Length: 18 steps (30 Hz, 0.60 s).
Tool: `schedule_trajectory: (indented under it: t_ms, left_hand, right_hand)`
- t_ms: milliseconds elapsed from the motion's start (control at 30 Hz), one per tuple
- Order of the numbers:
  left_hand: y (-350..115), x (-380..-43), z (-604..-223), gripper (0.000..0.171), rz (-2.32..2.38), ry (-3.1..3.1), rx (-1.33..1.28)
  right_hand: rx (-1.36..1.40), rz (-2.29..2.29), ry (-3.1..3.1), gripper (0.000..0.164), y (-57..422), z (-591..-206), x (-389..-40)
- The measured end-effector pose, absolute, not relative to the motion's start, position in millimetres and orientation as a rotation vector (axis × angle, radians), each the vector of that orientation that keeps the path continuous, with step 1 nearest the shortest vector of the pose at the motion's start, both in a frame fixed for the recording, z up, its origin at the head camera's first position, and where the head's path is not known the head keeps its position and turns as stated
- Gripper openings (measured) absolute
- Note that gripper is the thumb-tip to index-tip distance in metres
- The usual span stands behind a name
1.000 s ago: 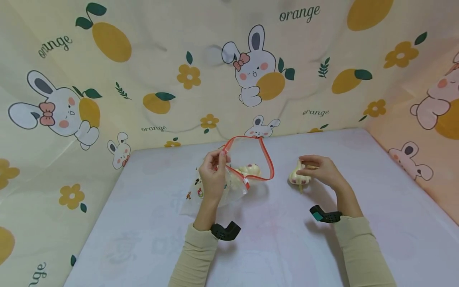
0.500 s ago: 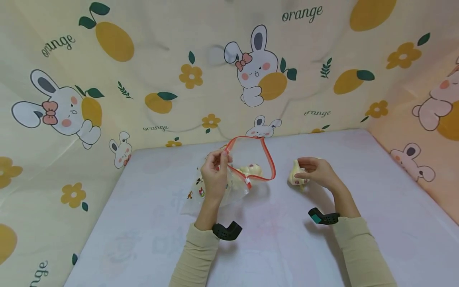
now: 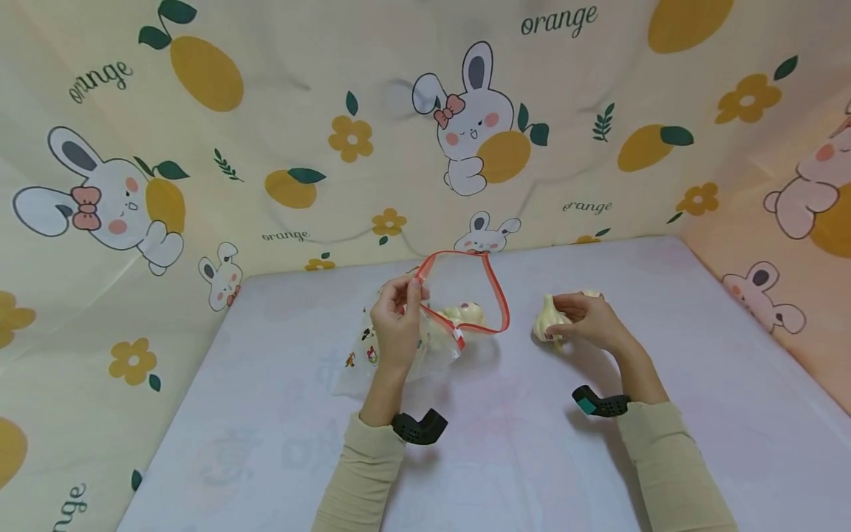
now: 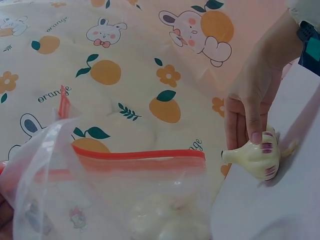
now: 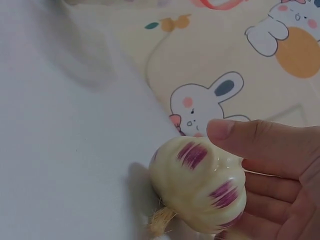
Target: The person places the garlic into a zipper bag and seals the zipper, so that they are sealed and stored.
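My left hand (image 3: 397, 318) pinches the red zip rim of a clear plastic zip bag (image 3: 372, 373) printted with small cartoon figures. The bag's mouth gapes toward the right, and pale garlic bulbs (image 3: 467, 313) show inside it. To the right of the bag, my right hand (image 3: 592, 319) holds a white garlic bulb (image 3: 549, 319) with purple streaks between thumb and fingers. In the right wrist view the thumb lies on this bulb (image 5: 197, 182), whose tan root tuft points down toward the white table. Its stem points toward the bag in the left wrist view.
Behind the right hand a bit of another pale, purple-marked thing (image 3: 592, 293) peeks out. The white table (image 3: 492, 458) ends at a cloth backdrop (image 3: 399, 148) with rabbits and oranges, which rises at the back and both sides.
The right hand has shifted slightly and tilted the garlic bulb, so its stem shows more clearly. A pale thing behind that hand has come into sight. The left hand and bag have stayed put.
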<state>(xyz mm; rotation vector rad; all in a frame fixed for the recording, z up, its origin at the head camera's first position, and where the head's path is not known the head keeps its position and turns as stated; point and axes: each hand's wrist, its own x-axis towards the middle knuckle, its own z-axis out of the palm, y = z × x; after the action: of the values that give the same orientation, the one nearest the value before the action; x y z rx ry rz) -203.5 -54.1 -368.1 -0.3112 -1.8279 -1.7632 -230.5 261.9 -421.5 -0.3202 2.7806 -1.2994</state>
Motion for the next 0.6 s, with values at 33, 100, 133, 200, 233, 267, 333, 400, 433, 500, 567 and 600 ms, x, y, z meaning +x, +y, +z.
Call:
schedule_trajectory:
  t_ms: [33,100,133,200,233,267,333,400,433,500,567,600]
  left_hand:
    - [-54.3,-203.5,-368.1,0.024,-1.763,-1.828,-0.312]
    - [-54.6,-203.2,-367.7,0.025,-1.76,-1.833,-0.311]
    - [-54.8,-203.0,-367.4,0.025,-1.757,-1.835,-0.31]
    - [-54.8,-202.4,-366.7,0.025,-1.755,-1.838,-0.308]
    - [-54.9,-202.3,-366.5,0.024,-1.754,-1.84,-0.308]
    - [-54.8,-202.2,-366.3,0.024,-1.754,-1.842,-0.308]
    - [-55.1,-202.4,-366.5,0.024,-1.754,-1.843,-0.308]
    - [-55.1,-202.8,-367.0,0.024,-1.752,-1.839,-0.311]
    - [-55.2,-202.8,-367.1,0.024,-1.751,-1.837,-0.313]
    - [-55.1,-203.0,-367.4,0.024,-1.749,-1.83,-0.316]
    - [-55.0,-203.1,-367.4,0.023,-1.748,-1.826,-0.32]
    - [-55.0,-203.0,-367.3,0.023,-1.748,-1.825,-0.32]
  right_hand:
    - [-0.322,-1.298,2.78,0.066,261.6,-422.1,-230.5]
    - [-0.333,-1.292,2.78,0.067,260.8,-423.1,-230.1]
    - [-0.337,-1.286,2.782,0.067,260.3,-423.8,-230.3]
    - [-0.359,-1.283,2.779,0.067,258.6,-424.6,-230.1]
    - [-0.374,-1.285,2.777,0.067,257.6,-424.9,-230.1]
    - [-0.388,-1.281,2.778,0.067,256.7,-425.1,-230.2]
    - [-0.408,-1.271,2.78,0.066,255.4,-425.5,-230.4]
    - [-0.419,-1.261,2.777,0.067,254.8,-425.4,-230.2]
    - [-0.424,-1.254,2.778,0.067,254.9,-425.4,-230.2]
    - [-0.428,-1.245,2.777,0.067,255.4,-425.5,-230.2]
    - [-0.429,-1.245,2.772,0.067,256.0,-425.4,-229.8]
    - [-0.43,-1.243,2.773,0.067,256.2,-425.3,-229.7]
